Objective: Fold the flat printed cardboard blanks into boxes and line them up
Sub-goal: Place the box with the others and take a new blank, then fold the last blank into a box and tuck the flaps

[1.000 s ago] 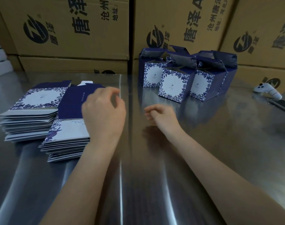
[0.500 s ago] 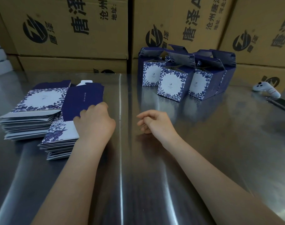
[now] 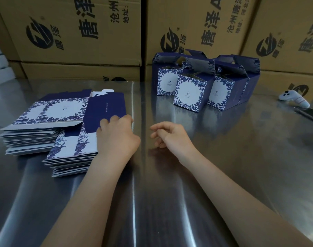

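Observation:
Two stacks of flat blue-and-white printed blanks lie at the left of the steel table: a far stack (image 3: 40,125) and a nearer stack (image 3: 72,154). My left hand (image 3: 116,138) grips the right edge of the top blank (image 3: 104,113) on the nearer stack, whose dark blue panel lifts slightly. My right hand (image 3: 171,136) hovers just above the table centre, fingers loosely curled, holding nothing. Several folded boxes (image 3: 189,93) with upright handle flaps stand grouped at the back centre-right.
Large brown shipping cartons (image 3: 81,32) wall off the back of the steel table (image 3: 223,166). A white controller (image 3: 294,100) and a dark phone (image 3: 310,114) lie at the far right edge.
My left hand has come down from above the nearer stack and taken hold of the top blank's edge. My right hand shifted slightly left and nearer.

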Demonstrator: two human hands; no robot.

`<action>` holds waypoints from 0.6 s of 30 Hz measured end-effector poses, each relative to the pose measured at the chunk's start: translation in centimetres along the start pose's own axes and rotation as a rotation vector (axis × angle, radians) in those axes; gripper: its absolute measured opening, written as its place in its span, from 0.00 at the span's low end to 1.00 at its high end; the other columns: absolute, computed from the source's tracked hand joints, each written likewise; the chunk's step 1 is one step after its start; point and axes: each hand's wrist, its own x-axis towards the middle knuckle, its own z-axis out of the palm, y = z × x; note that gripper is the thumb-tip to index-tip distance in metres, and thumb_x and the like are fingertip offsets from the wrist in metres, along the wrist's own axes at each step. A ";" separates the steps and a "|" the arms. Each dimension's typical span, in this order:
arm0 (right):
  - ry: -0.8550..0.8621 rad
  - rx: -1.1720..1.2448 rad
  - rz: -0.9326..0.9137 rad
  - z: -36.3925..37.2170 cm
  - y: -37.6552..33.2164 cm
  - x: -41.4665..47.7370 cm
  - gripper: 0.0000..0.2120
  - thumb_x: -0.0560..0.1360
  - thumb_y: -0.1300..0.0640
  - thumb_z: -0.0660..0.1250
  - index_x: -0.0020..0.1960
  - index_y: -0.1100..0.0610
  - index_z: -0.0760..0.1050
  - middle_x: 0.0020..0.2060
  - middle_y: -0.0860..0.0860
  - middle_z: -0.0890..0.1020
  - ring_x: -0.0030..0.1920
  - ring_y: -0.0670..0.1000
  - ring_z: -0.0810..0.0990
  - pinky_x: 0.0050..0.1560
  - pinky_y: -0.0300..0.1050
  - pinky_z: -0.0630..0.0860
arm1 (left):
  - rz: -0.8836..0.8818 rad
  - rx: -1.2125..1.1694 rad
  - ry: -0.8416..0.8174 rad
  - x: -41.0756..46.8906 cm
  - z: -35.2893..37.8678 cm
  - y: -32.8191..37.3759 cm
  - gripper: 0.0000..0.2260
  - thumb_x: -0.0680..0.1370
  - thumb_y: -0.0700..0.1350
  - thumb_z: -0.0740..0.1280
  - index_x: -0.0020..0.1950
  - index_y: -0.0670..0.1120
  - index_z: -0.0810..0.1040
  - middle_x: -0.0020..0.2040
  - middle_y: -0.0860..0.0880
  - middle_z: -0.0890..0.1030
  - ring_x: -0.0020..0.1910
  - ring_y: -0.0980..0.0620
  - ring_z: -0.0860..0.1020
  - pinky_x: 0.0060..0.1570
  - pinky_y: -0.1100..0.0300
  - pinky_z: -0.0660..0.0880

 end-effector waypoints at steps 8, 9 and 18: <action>-0.131 0.510 0.153 0.3 -1.0 -0.2 0.14 0.82 0.55 0.58 0.64 0.60 0.75 0.50 0.58 0.82 0.39 0.50 0.82 0.36 0.43 0.79 | 0.154 -0.135 0.218 -2.2 0.4 3.2 0.15 0.74 0.43 0.65 0.60 0.49 0.77 0.52 0.46 0.82 0.54 0.42 0.76 0.53 0.51 0.71; -0.154 0.552 0.186 0.3 -1.0 0.0 0.18 0.83 0.52 0.56 0.67 0.60 0.73 0.52 0.57 0.82 0.42 0.50 0.82 0.37 0.42 0.78 | 0.173 -0.155 0.222 -2.5 0.4 3.5 0.14 0.74 0.43 0.64 0.59 0.49 0.77 0.51 0.47 0.82 0.53 0.43 0.76 0.53 0.50 0.72; -0.134 0.791 0.291 -1.2 -1.3 0.1 0.29 0.83 0.57 0.55 0.24 0.53 0.73 0.20 0.47 0.73 0.21 0.44 0.74 0.23 0.32 0.70 | 0.328 -0.251 0.173 -4.1 1.3 5.9 0.11 0.72 0.43 0.65 0.48 0.49 0.63 0.47 0.51 0.68 0.48 0.46 0.72 0.42 0.55 0.66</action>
